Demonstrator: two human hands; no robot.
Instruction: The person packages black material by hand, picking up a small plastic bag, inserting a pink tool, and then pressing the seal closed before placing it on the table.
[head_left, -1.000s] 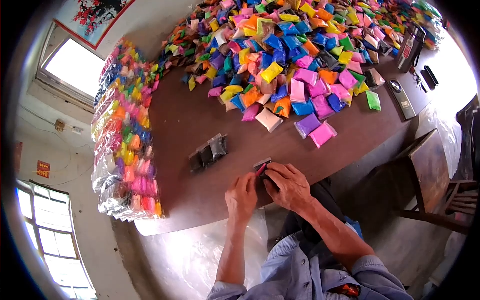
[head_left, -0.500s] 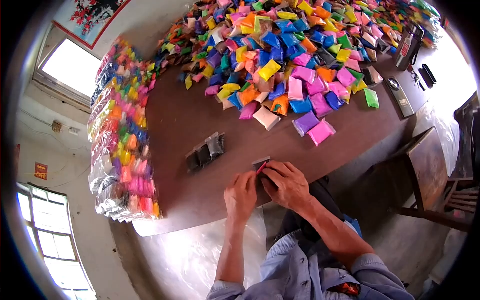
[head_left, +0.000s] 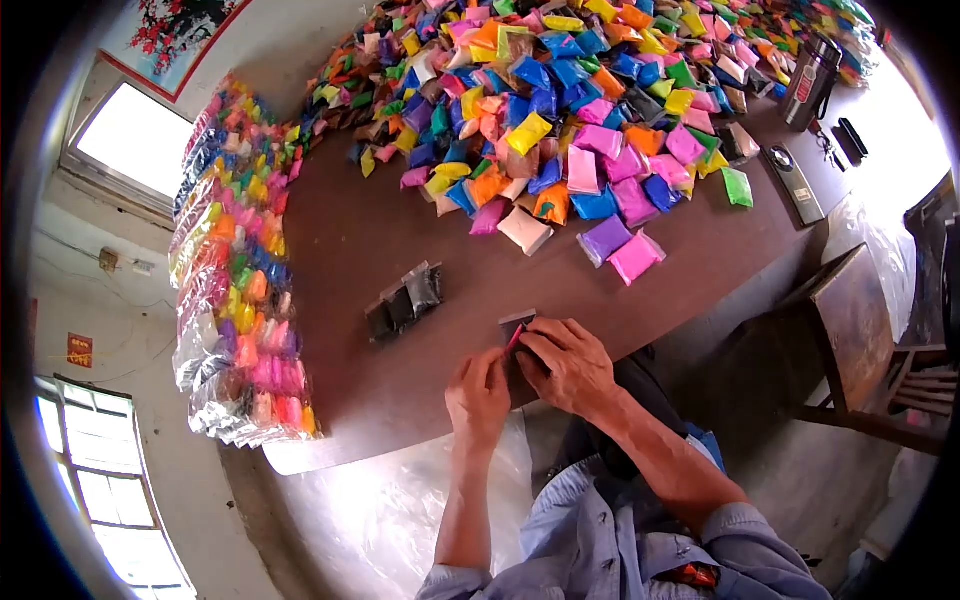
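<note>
At the table's near edge, my left hand (head_left: pixel 478 398) and my right hand (head_left: pixel 568 365) meet with fingers pinched around a small black packet (head_left: pixel 515 319). Its clear top edge sticks out beyond my fingertips, and the rest is hidden by my hands. A thin pink strip (head_left: pixel 516 336) shows between the fingertips; what it is I cannot tell. Ahead and to the left, several black packets (head_left: pixel 404 300) lie side by side in a row on the brown table (head_left: pixel 335 220).
A large heap of colourful packets (head_left: pixel 600 140) covers the far side. Clear bags of packets (head_left: pixel 240 300) line the left edge. A flask (head_left: pixel 812 82), a grey case (head_left: pixel 795 185) and keys (head_left: pixel 829 148) lie at right, near a wooden chair (head_left: pixel 860 330).
Both hands stay together on the black packet, with only slight finger movement. The whole view has shifted a little.
</note>
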